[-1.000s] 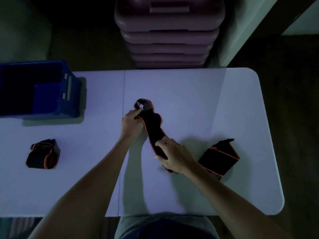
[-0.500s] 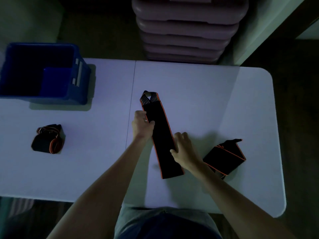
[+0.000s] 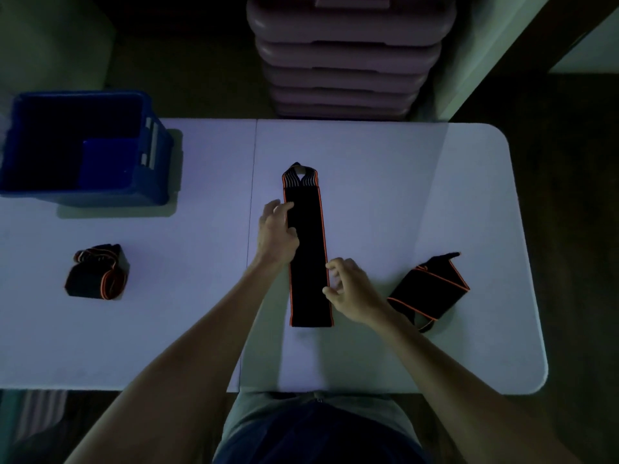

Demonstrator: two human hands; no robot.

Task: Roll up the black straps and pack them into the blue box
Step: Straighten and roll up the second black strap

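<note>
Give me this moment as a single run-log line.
stage: strap laid flat | left hand on its left edge | right hand beside right edge | box holds no visible strap

Dim storage or packing room, probably: white folding bench (image 3: 385,155), stack of purple plastic lidded bins (image 3: 348,51) behind it, dark wood floor (image 3: 569,195).

We worked at a white plastic folding table (image 3: 435,195) with rounded corners and a centre seam. Beyond its far edge stood a stack of mauve plastic crates (image 3: 348,55). The room was dim, the dark floor (image 3: 576,229) lay to the right.
</note>
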